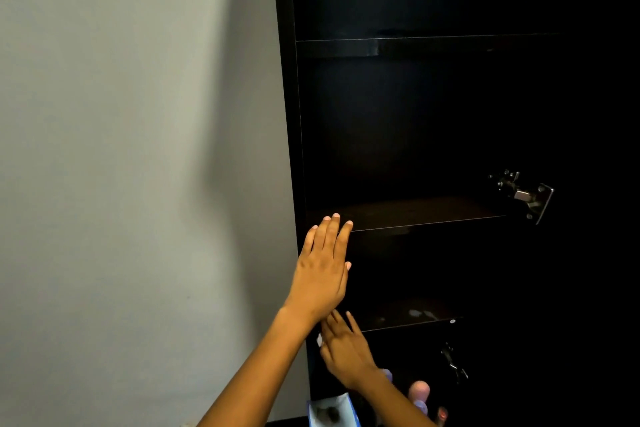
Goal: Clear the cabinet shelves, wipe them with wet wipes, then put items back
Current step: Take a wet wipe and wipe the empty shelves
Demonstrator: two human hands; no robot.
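The tall black cabinet (287, 114) stands open with bare shelves. My left hand (323, 270) is stretched up flat, fingers together, and its tips touch the front edge of the middle shelf (433, 222) at its left end. It holds nothing. Below it, my right hand (346, 350) lies flat with fingers spread at the left end of the lower shelf (415, 322). A small white corner of a wet wipe (319, 340) peeks out under its palm. The upper shelf (415, 45) is dark and bare.
Damp smears (420, 314) shine on the lower shelf. Metal door hinges (523, 194) (453, 364) jut from the right side. Bottles with pink and purple caps (419, 392) stand at the bottom, next to a blue and white box (332, 412). A grey wall (138, 149) fills the left.
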